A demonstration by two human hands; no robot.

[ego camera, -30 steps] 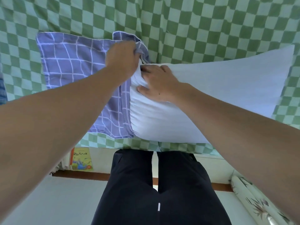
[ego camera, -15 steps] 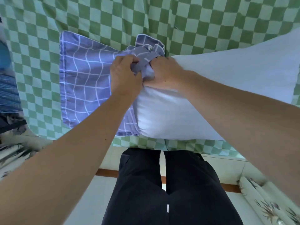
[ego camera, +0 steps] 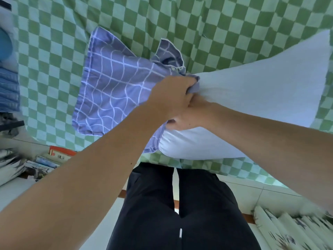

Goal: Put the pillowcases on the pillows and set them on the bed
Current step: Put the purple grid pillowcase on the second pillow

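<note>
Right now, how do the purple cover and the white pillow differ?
The pillowcase is purple with a white grid; the pillow is plain white. The pillowcase lies mostly flat and wrinkled, while the pillow looks plump. Only one end of the pillow sits inside the pillowcase; most of it sticks out. The left hand grips the pillowcase's edge; the right hand holds the pillow. Both rest on the green checked bedspread.

White pillow (ego camera: 252,98) end inside purple pillowcase (ego camera: 115,94)

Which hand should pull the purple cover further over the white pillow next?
Probably the left hand: it already grips the bunched open edge of the purple pillowcase, so it can drag it along. The right hand sits at the pillow's end, better placed to push the pillow in.
</note>
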